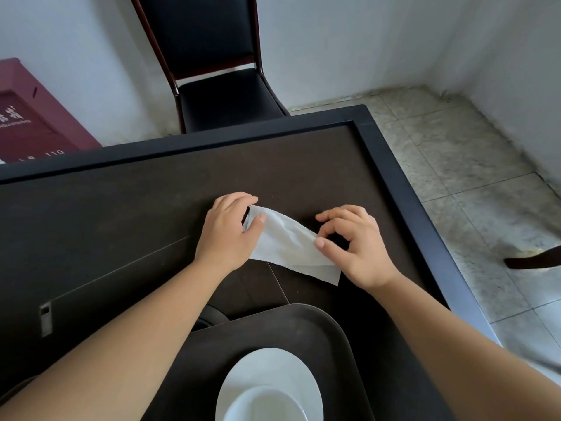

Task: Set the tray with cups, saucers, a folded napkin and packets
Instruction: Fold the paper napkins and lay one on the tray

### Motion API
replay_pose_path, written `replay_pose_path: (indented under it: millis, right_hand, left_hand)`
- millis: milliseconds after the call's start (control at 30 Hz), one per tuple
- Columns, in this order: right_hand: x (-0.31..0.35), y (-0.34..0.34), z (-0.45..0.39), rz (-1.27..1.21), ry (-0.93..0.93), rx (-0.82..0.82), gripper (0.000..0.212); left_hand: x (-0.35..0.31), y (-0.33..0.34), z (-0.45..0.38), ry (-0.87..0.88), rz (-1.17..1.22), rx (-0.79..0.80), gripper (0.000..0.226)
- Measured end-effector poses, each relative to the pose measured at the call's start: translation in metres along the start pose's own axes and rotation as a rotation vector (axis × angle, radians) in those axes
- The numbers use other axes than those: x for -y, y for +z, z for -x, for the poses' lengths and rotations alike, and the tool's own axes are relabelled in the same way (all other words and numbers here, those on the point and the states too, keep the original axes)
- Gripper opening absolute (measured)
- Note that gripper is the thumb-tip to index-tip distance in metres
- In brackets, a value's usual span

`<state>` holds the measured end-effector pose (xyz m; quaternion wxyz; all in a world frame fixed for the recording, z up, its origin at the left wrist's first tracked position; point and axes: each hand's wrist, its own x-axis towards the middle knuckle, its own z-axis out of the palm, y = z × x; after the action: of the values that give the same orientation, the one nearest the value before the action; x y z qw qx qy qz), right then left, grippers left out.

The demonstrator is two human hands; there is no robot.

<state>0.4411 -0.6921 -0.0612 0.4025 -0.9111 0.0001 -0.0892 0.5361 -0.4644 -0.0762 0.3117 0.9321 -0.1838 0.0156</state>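
- We see a white napkin (285,238) lying on the dark desk (121,208), past the far edge of the tray, stretched on a diagonal between both hands.
- Left hand (227,229): palm down on the napkin's far-left end, thumb on top of the paper, fingers curled over the far edge. It is partly closed, pinning or gripping that end; we can't tell which.
- Right hand (355,241): thumb and forefinger pinched on the napkin's right edge, other fingers curled loose above it and off the paper.
- The napkin is partly folded, with a raised crease running between the two hands; its near-right corner lies flat on the desk, sticking out below the right hand.
- Dark tray (303,323) sits on the desk near us, between the forearms, clear of the napkin.
- On the tray: a white saucer (267,372), with a white cup (264,405) on it at the bottom edge of the view; the cup is cut off by the frame.
- We see no other cup, saucer or packet in view.
- Something dark and round (212,317) shows just beyond the tray's far-left corner, half hidden by the left forearm; we can't identify it.
- Black chair (218,71) stands at the far side of the desk, against the white wall.
- Dark red box (33,117) with white lettering is at far left, behind the desk.
- Tiled floor (470,177) to the right of the desk.
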Motion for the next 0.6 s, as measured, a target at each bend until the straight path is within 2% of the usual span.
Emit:
replay_pose_path:
  millis: [67, 133, 267, 367, 567, 600]
  right_hand:
    - [0.0, 0.0, -0.001, -0.09, 0.05, -0.057, 0.028]
    - [-0.001, 0.002, -0.004, -0.095, 0.141, -0.131, 0.023]
    - [-0.002, 0.007, -0.007, 0.088, 0.14, -0.075, 0.035]
    - [-0.003, 0.008, -0.01, 0.043, 0.193, -0.101, 0.035]
    - [-0.002, 0.011, -0.012, 0.123, 0.101, -0.062, 0.009]
    - [-0.001, 0.01, -0.011, 0.113, 0.086, -0.062, 0.007]
  left_hand:
    - [0.0, 0.001, -0.001, -0.017, 0.021, -0.019, 0.02]
    - [0.001, 0.001, -0.002, -0.044, 0.045, -0.029, 0.009]
    - [0.001, -0.002, -0.001, -0.116, 0.187, -0.051, 0.016]
    - [0.0, -0.005, 0.001, -0.201, 0.306, -0.073, 0.021]
    - [0.001, -0.006, -0.001, -0.217, 0.356, -0.083, 0.005]
    - [0.002, -0.006, -0.001, -0.216, 0.343, -0.067, 0.012]
